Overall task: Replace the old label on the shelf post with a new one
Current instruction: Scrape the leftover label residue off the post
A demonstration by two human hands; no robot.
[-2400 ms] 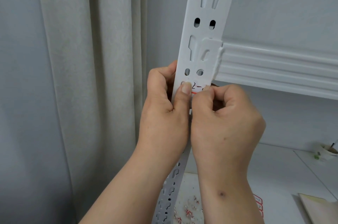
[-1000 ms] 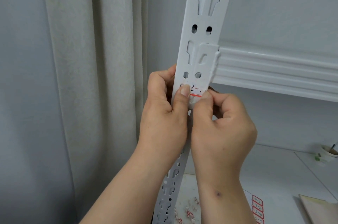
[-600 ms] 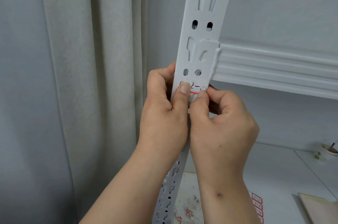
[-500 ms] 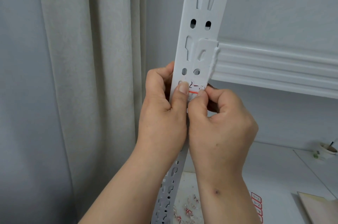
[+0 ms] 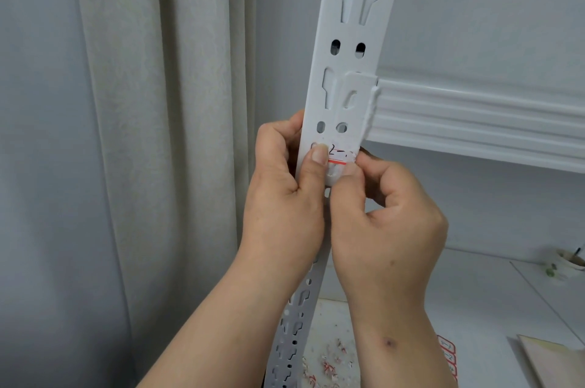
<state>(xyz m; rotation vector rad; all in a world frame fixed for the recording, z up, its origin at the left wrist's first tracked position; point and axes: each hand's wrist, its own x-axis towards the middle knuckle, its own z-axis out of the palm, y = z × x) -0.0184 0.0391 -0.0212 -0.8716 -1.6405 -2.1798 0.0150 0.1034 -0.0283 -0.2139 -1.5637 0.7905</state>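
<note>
Clearly the old label [image 5: 340, 155] sits on the shelf post [image 5: 348, 77], just below the beam. The left hand [image 5: 285, 197] grips the post, thumb pressing the label; the right hand [image 5: 386, 223] pinches its torn edge. Thin paper, probably tears easily; peel from the lifted corner.

White slotted shelf post [image 5: 351, 48] runs top to bottom, tilted slightly; a ribbed shelf beam [image 5: 474, 121] hooks into it on the right. Old label [image 5: 340, 155], black writing over a red line, torn and partly scraped, sits on the post just below the beam. Left hand [image 5: 285, 194] grips the post, thumb pressed on the label's left end. Right hand [image 5: 386, 223] curled, thumb at the label's lower right edge. Paper scraps [image 5: 326, 362] lie on the lower shelf [image 5: 474, 308]. Curtain [image 5: 158, 134] hangs left.
</note>
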